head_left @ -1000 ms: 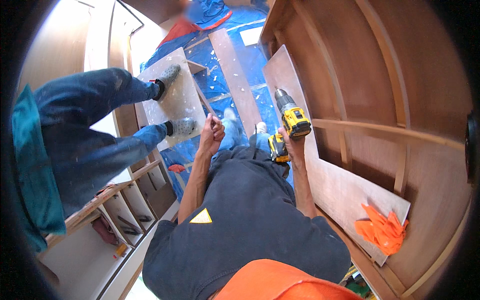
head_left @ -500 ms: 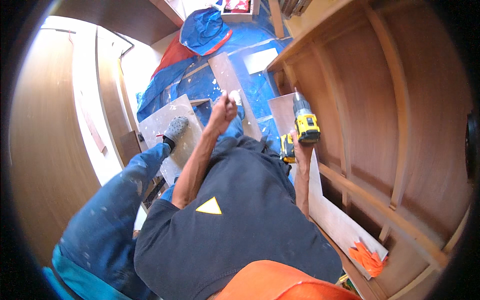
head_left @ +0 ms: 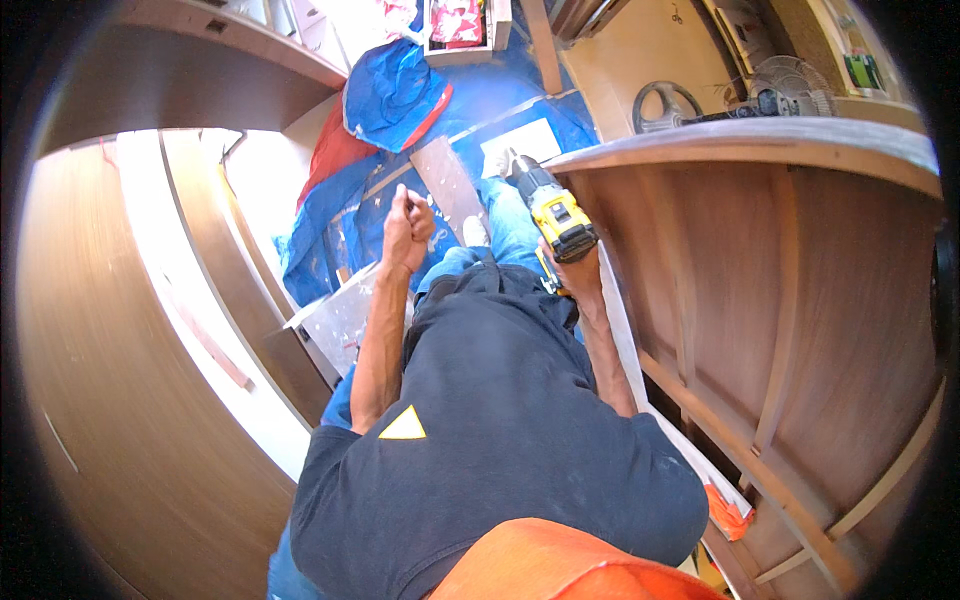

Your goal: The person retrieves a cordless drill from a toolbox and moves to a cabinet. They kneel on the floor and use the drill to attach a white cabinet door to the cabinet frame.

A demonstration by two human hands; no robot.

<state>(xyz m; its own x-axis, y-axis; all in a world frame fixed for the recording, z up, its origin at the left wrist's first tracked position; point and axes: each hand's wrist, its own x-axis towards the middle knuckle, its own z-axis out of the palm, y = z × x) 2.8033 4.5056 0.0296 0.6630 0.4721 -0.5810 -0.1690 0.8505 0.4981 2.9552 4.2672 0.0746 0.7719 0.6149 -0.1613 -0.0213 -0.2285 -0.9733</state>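
Observation:
My right hand (head_left: 578, 272) is wrapped round the grip of a yellow and black cordless drill (head_left: 562, 222). The drill's chuck points forward and to the left, toward a white sheet on the floor. In front of my body on the left, my left hand (head_left: 407, 238) is closed, thumb and fingers pinched together. Something small and dark may be between its fingertips, too small to name. Apart from the drill, it is raised over a blue tarp (head_left: 350, 225) and touches nothing else that I can see.
A large brown wooden panel with battens (head_left: 735, 270) stands close on my right. Orange gloves (head_left: 729, 515) lie low beside it. Ahead are a narrow board (head_left: 445, 180), the white sheet (head_left: 535, 142) and a box of red packets (head_left: 432, 40). Wooden panels (head_left: 130, 330) line the left.
The view has shifted, bringing a fan and a ring-shaped wheel into sight behind the panel. The drill now tilts leftward, nearer my left hand. A leg with a grey shoe has left the view.

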